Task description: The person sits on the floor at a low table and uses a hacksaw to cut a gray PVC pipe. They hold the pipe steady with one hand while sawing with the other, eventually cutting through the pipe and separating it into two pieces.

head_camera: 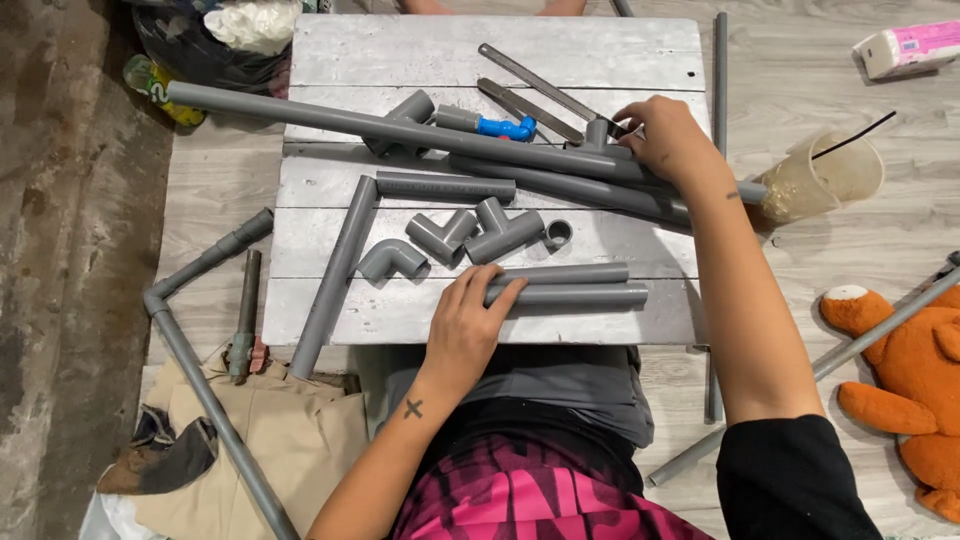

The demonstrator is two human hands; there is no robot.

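Item: my left hand (465,325), fingers flat and open on two short grey pipes (565,285) at the table's (500,50) near edge, pinning them from rolling. Right hand (668,135), fingers curled around a tee fitting (597,135) atop the long pipes (400,128), apparently gripping.

From my remote seat I saw one clear package: a soft rectangular tissue pack (908,48), white with a pink printed panel, lying on the floor in the far right corner. At far left, beside the dark bag, a crumpled yellow-green wrapper (150,82) showed partly; its shape was unclear.
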